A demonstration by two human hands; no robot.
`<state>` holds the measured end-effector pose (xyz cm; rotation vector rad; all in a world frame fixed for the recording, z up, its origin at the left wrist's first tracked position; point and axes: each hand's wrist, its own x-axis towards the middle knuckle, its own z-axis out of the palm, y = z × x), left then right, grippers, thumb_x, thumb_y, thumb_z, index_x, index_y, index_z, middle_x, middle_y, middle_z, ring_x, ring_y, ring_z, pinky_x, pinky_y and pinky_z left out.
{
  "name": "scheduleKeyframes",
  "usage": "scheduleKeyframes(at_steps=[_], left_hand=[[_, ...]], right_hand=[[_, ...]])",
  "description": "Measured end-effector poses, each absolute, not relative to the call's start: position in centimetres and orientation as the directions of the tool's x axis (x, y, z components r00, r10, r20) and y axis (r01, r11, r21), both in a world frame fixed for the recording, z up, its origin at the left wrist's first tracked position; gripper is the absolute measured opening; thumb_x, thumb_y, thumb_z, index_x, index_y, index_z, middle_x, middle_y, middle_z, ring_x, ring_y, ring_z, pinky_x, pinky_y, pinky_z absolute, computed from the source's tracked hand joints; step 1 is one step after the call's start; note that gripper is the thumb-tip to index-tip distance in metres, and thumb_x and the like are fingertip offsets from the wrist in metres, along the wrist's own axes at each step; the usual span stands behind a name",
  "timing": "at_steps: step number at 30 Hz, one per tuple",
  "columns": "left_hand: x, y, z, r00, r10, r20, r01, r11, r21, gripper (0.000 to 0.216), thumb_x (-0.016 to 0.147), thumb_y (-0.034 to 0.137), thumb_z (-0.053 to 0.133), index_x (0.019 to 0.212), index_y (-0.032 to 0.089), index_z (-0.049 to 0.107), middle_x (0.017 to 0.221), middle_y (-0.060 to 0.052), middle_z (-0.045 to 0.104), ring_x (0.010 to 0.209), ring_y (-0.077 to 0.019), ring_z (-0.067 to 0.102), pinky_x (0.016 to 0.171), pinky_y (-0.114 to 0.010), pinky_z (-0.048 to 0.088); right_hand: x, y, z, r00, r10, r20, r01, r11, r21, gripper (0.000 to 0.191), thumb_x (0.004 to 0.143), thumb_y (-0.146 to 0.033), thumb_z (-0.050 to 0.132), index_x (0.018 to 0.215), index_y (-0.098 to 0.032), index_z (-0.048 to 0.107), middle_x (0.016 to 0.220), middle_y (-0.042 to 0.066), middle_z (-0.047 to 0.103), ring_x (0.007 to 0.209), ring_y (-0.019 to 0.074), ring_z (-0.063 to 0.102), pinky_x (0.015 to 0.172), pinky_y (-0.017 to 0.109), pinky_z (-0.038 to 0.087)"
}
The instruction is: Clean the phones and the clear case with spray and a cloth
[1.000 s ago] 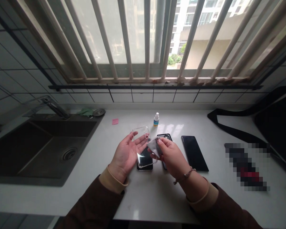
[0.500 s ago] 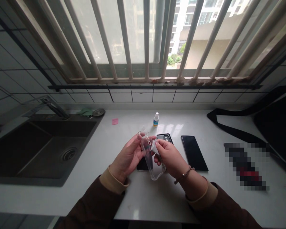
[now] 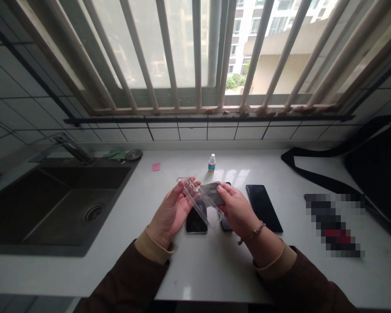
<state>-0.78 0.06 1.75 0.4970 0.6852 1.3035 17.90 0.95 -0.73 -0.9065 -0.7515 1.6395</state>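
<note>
My left hand (image 3: 172, 209) is closed on the edge of a clear phone case (image 3: 206, 214), held tilted above the counter. In my right hand (image 3: 238, 208) a grey cloth (image 3: 211, 191) is pinched between thumb and fingers, close against the case; whether they touch I cannot tell. Below the case lies a dark phone (image 3: 196, 225), partly covered from view. Another dark phone or case (image 3: 226, 224) is mostly hidden behind my right hand. To the right of that hand rests a larger black phone (image 3: 264, 209).
A small white bottle (image 3: 211, 164) stands behind my hands, with a pink sticky note (image 3: 156, 167) to its left. On the left is a dark sink (image 3: 60, 250) with a faucet (image 3: 73, 148). A black strap (image 3: 308, 174) and a pixelated item (image 3: 335, 226) lie to the right.
The clear case has tilted and risen slightly leftward in my left hand. My right hand has drawn the grey cloth out into a wider, flatter shape, moving a little up and right.
</note>
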Motion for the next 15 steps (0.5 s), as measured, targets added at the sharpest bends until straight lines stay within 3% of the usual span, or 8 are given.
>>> scheduleKeyframes(at_steps=[4,8,15], left_hand=[[-0.80,0.66,1.68,-0.027,0.988,-0.155,-0.746,0.084,0.661,0.040,0.090,0.039,0.086,0.114,0.010,0.074,0.121,-0.016,0.073,0.112,-0.0214,0.072,0.102,-0.035,0.061],[-0.95,1.03,1.61,-0.151,0.978,-0.145,-0.757,-0.021,0.653,0.033,0.090,0.035,0.085,0.113,0.014,0.073,0.123,-0.014,0.073,0.118,-0.0214,0.071,0.112,-0.040,0.057],[-0.84,1.00,1.30,-0.203,0.976,-0.075,-0.716,-0.095,0.692,0.041,0.088,0.039,0.088,0.118,0.018,0.070,0.131,-0.011,0.069,0.127,-0.0253,0.068,0.118,-0.045,0.051]], right_hand=[[17.48,0.72,-0.49,-0.217,0.956,-0.198,-0.559,-0.288,-0.777,0.042,0.080,-0.050,0.089,0.107,-0.019,0.079,0.107,0.009,0.082,0.089,0.0194,0.076,0.077,0.030,0.062],[17.82,1.06,-0.61,-0.130,0.966,-0.224,-0.572,-0.258,-0.778,0.040,0.078,-0.048,0.090,0.105,-0.020,0.080,0.106,0.008,0.082,0.089,0.0190,0.076,0.075,0.029,0.062],[17.71,1.19,-0.72,-0.032,0.982,-0.187,-0.548,-0.174,-0.818,0.042,0.078,-0.051,0.089,0.106,-0.021,0.080,0.113,0.008,0.081,0.101,0.0217,0.075,0.088,0.035,0.062]])
